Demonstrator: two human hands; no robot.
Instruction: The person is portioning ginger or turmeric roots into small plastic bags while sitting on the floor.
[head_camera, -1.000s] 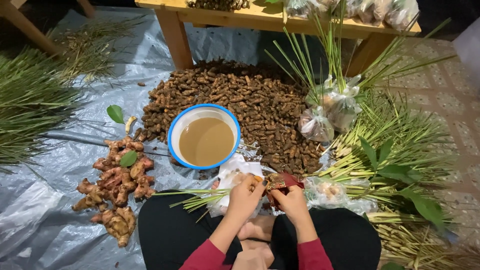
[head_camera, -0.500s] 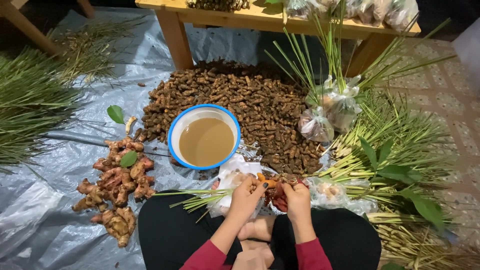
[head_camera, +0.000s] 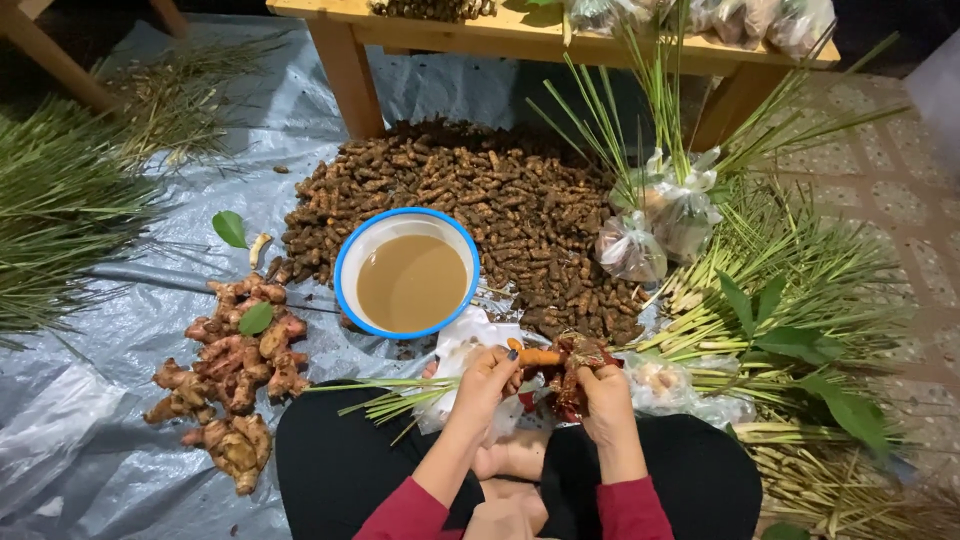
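Note:
My left hand (head_camera: 487, 377) pinches an orange turmeric root (head_camera: 536, 356) just above my lap. My right hand (head_camera: 598, 392) grips a crumpled reddish-brown mesh bag (head_camera: 572, 372) that the root touches. Both hands meet close together in front of my crossed legs in black trousers (head_camera: 340, 470). A white plastic bag (head_camera: 462, 340) lies under my left hand, with a few lemongrass stalks (head_camera: 385, 395) beside it.
A blue-rimmed white bowl (head_camera: 350, 268) of murky brown water sits ahead. Behind it spreads a big turmeric pile (head_camera: 480, 200). Ginger pieces (head_camera: 235, 365) lie at left, lemongrass bundles (head_camera: 800, 300) and tied plastic bags (head_camera: 660, 215) at right, a wooden table (head_camera: 480, 35) beyond, all on a grey tarp (head_camera: 90, 440).
My hands have shifted slightly and the orange root now shows more clearly between them; the mesh bag is bunched tighter in my right hand.

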